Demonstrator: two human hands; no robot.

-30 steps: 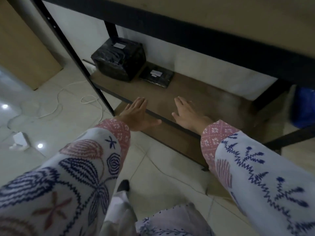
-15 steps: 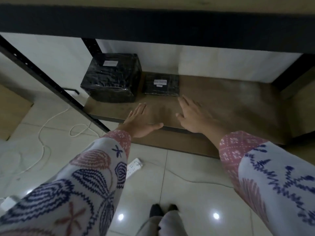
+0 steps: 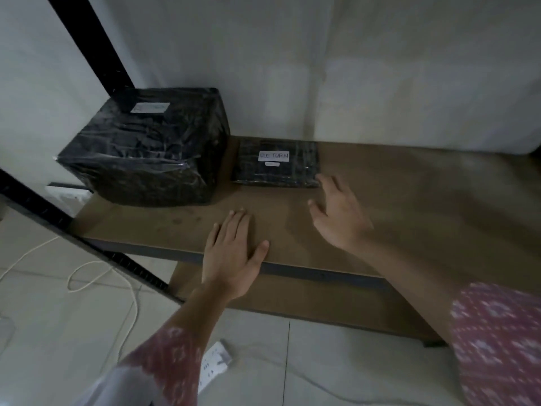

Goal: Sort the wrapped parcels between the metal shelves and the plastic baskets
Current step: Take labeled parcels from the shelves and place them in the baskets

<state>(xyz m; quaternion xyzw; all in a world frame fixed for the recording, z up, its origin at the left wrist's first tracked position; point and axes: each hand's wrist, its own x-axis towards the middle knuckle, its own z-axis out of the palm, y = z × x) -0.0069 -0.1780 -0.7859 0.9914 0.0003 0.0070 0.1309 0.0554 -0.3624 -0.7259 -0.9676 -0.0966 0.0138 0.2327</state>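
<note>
Two black-wrapped parcels lie on a low brown shelf board [image 3: 409, 206]. The large boxy parcel [image 3: 152, 150] stands at the left end with a white label on top. A small flat parcel [image 3: 275, 164] labelled "RETURN" lies just right of it, against the wall. My right hand [image 3: 339, 215] hovers open over the board, fingertips next to the flat parcel's near right corner. Spread flat over the shelf's front edge is my left hand [image 3: 234, 253], which holds nothing.
A black metal upright [image 3: 87, 39] and a slanted black rail [image 3: 87, 247] frame the shelf at the left. A lower brown board [image 3: 292, 300] sits beneath. A white cable [image 3: 96, 273] and a white power strip [image 3: 213, 364] lie on the tiled floor.
The view has moved in close under the upper shelf. Both hands have reached farther over the board, the right one now up beside the flat parcel.
</note>
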